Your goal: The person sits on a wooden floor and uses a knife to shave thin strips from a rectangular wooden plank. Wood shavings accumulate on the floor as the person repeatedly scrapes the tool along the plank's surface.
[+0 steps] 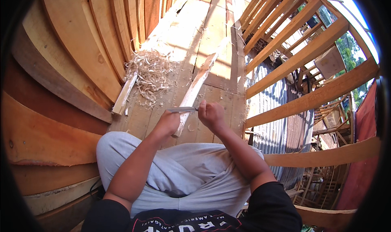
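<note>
A long wooden strip runs away from between both hands across the plank floor; the left hand and right hand are each closed on one end of a metal blade lying crosswise on it, wood shavings heaped beyond the left hand

The wooden strip is pale, bare and matt, its cut face freshly shaved. The blade laid across it is dull grey metal with a faint sheen. The plank floor is raw, cracked, dusty wood, strewn with thin curled shavings. The curved planks look orange-brown and rough-sawn. The trousers are soft grey cloth.
</note>
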A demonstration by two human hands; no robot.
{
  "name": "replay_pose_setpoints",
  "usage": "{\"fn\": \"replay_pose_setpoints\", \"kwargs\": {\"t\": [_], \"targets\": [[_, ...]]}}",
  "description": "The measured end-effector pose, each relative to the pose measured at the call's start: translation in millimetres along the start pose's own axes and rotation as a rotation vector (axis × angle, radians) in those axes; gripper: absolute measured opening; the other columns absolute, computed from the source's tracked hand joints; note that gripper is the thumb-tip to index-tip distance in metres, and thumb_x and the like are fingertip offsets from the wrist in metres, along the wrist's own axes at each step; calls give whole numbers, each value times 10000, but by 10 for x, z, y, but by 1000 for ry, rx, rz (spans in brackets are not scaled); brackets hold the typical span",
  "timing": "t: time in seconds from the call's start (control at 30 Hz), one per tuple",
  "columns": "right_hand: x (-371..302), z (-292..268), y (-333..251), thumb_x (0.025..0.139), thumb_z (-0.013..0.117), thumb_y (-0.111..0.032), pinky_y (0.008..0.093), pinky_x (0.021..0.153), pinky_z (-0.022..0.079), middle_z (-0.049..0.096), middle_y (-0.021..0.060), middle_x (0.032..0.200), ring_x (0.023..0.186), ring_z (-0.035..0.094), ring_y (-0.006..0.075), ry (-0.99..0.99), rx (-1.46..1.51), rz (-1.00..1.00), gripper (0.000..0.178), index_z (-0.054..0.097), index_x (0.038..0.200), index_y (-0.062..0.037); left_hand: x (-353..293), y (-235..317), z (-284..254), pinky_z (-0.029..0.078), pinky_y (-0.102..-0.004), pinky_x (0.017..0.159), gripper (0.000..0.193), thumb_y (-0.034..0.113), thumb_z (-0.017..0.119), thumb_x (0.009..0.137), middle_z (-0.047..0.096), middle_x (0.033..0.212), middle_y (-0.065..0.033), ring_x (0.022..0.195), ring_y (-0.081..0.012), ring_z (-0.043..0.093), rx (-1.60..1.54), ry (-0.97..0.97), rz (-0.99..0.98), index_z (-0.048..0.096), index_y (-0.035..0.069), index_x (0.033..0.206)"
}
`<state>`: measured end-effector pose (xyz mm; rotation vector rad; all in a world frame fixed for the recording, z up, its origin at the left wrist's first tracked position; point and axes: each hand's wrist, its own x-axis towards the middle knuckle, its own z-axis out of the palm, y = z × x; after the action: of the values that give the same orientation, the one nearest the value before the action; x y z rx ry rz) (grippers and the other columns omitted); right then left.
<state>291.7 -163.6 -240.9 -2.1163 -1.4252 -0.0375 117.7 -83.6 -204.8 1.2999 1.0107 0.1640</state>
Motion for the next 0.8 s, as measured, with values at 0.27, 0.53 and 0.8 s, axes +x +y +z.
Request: {"fn": "replay_pose_setpoints", "kwargs": {"t": [0.27, 0.53, 0.8], "targets": [[55, 0, 25, 885, 433, -260, 498, 478, 438, 502, 207, 469, 437, 536, 390, 51, -88, 7, 484, 544, 478, -24, -29, 98, -36, 529, -395, 475, 408, 240, 303, 976, 549, 747, -75, 625, -181, 562, -28, -67, -36, 568, -12, 1158], [120, 32, 109, 885, 430, -266, 505, 517, 456, 527, 219, 501, 474, 560, 395, 44, -101, 32, 478, 562, 500, -14, 94, -38, 15, 524, -425, 474, 508, 338, 279, 996, 579, 777, -163, 632, -261, 597, -9, 4, -13, 557, -86, 1031], [440, -201, 397, 934, 354, -311, 543, 692, 477, 612, 270, 670, 646, 599, 473, 153, -218, 298, 535, 639, 648, 39, 65, -183, 161, 545, -422, 576, 550, 351, 271, 996, 614, 849, -232, 728, -327, 648, 70, -19, 48, 554, -119, 1044]]}}
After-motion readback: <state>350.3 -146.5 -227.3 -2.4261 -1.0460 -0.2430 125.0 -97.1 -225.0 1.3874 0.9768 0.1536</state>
